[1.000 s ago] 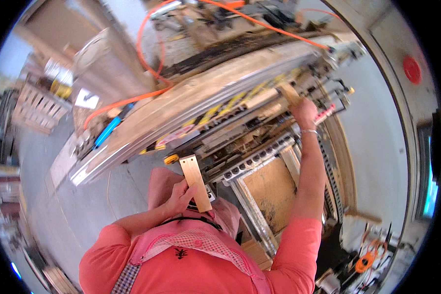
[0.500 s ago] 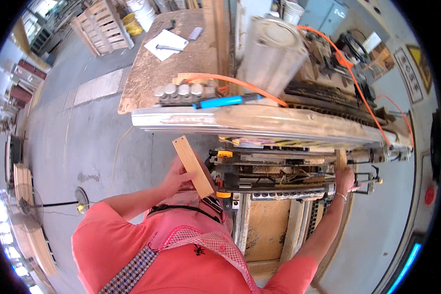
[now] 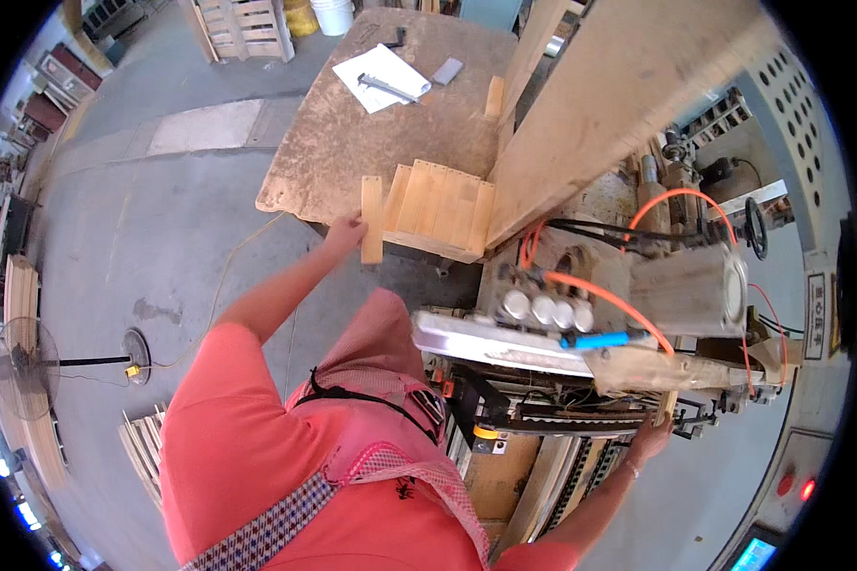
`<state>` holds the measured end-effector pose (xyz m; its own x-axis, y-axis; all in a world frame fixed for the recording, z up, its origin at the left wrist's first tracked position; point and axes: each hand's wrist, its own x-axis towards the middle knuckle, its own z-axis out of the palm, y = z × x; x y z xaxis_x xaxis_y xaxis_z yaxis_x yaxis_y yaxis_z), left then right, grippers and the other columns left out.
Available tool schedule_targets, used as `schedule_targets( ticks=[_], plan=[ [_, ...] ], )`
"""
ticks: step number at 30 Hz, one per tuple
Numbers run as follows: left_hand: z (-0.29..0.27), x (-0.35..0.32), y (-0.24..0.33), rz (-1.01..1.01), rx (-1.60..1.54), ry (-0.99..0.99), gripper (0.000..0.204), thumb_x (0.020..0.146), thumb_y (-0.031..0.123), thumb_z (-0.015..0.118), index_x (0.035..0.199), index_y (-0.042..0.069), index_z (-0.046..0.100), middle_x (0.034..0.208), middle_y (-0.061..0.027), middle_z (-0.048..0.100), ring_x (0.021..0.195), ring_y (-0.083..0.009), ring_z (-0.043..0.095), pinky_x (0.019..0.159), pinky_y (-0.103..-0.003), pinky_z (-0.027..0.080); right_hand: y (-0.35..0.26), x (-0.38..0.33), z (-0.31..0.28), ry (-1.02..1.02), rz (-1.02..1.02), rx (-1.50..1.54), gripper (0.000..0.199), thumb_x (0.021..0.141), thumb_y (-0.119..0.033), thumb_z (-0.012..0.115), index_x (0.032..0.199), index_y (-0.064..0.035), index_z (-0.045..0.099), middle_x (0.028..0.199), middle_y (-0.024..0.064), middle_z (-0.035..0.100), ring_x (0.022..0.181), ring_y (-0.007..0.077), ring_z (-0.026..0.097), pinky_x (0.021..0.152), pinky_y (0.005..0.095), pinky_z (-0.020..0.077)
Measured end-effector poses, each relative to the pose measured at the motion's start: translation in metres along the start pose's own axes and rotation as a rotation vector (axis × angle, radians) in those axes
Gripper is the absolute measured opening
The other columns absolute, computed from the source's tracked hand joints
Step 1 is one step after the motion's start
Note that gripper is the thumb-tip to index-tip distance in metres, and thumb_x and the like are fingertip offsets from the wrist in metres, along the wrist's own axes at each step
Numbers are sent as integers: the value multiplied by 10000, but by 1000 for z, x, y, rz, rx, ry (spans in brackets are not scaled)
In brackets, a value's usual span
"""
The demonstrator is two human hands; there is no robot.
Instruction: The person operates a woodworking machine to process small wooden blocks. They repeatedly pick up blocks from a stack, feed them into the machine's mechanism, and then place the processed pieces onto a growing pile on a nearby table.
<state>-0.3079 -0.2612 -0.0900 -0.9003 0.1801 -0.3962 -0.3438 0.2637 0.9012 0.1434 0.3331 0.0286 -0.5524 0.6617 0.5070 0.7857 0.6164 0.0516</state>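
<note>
My left hand [image 3: 346, 234] grips a light wooden slat [image 3: 372, 221] by its side edge, fingers closed. The slat stands roughly lengthwise at the near edge of the brown table [image 3: 305, 157], just left of a stack of similar slats [image 3: 438, 205]. On the far right, my right hand [image 3: 650, 440] is closed on the near end of another wooden slat [image 3: 668, 407]. The far part of that slat is hidden under the machine's long metal beam [image 3: 505, 348].
On the table lie white paper with a caliper [image 3: 387, 88] and a grey block [image 3: 448, 70]. A wide upright board [image 3: 628, 105] stands beside the stack. Orange hoses [image 3: 609, 300] and a blue-handled tool [image 3: 595, 340] sit above the beam. A floor fan [image 3: 24, 366] stands left.
My left hand has carried its slat forward, from in front of my body to beside the stack on the table. My right hand stays at the machine. The view has swung left.
</note>
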Motion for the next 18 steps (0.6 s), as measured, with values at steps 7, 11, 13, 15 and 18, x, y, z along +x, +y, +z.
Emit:
schedule_targets(
  ticks=[7, 11, 13, 15, 18],
  plan=[
    [17, 123, -31, -23, 114, 2, 354, 827, 189, 567, 1173, 126, 609, 749, -23, 645, 606, -90, 575, 568, -255, 473, -10, -135, -60, -521, 265, 139, 271, 732, -157, 715, 943, -1, 649, 856, 176, 657, 731, 318, 622, 655, 381, 479],
    [19, 157, -69, 27, 289, 94, 321, 793, 211, 568, 1098, 160, 657, 706, -50, 660, 599, -114, 608, 568, -282, 482, -74, -171, -123, -565, 311, 191, 227, 711, -89, 714, 911, -7, 646, 776, 106, 647, 646, 214, 598, 602, 326, 469],
    [17, 175, -93, 21, 282, 84, 306, 781, 206, 568, 1067, 169, 670, 704, -60, 660, 621, -128, 620, 574, -296, 485, -90, -188, -144, -621, 426, 199, 228, 702, -71, 716, 910, -6, 645, 752, 74, 635, 641, 159, 581, 597, 303, 468],
    [23, 183, -95, 5, 303, 53, 272, 774, 199, 565, 1012, 145, 685, 697, -60, 658, 640, -138, 620, 585, -304, 487, -78, -236, -146, -580, 626, 404, 214, 714, -75, 714, 902, 0, 642, 751, 46, 616, 629, 130, 548, 606, 277, 472],
    [4, 199, -111, 177, 319, -35, 173, 786, 125, 540, 849, 27, 666, 705, -11, 628, 675, -112, 570, 592, -305, 460, -81, -264, -150, -746, 789, 285, 105, 790, -35, 625, 885, 9, 639, 903, 83, 628, 769, 132, 585, 690, 264, 495]
  ],
)
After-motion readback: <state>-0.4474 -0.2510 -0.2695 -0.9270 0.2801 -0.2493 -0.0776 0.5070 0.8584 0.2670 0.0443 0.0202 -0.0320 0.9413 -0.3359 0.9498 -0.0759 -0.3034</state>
